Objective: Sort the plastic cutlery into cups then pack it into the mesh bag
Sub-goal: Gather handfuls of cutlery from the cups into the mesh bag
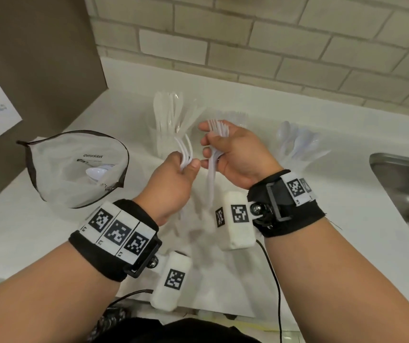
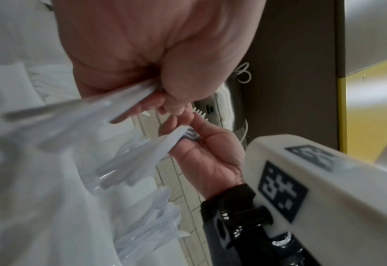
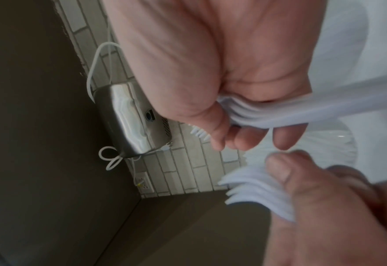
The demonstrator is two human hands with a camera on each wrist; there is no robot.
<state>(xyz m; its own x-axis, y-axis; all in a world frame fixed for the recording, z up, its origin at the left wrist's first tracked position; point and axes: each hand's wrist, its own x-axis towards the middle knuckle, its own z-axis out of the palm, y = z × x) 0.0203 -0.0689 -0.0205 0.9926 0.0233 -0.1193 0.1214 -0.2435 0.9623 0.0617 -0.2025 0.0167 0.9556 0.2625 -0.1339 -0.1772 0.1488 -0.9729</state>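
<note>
Both hands are raised over the white counter, each holding white plastic forks. My left hand (image 1: 173, 179) grips a small bunch of forks (image 1: 186, 151) with the tines curving up. My right hand (image 1: 233, 154) grips a larger bunch of forks (image 1: 219, 128), tines up by the fingertips, handles (image 1: 211, 184) hanging down. In the wrist views the same bunches show as left-hand forks (image 2: 78, 115) and right-hand forks (image 3: 267, 115). Behind the hands stand clear cups: one with knives (image 1: 171, 112), one behind my right hand (image 1: 238, 117), one with spoons (image 1: 300, 142). The mesh bag (image 1: 74, 167) lies open at the left with a spoon (image 1: 97, 173) inside.
A steel sink (image 1: 406, 191) is set into the counter at the right. A dark panel (image 1: 37, 58) with a paper notice stands at the left, a tiled wall (image 1: 272, 40) behind. A metal wall unit (image 3: 130, 118) with white cords hangs on the tiles.
</note>
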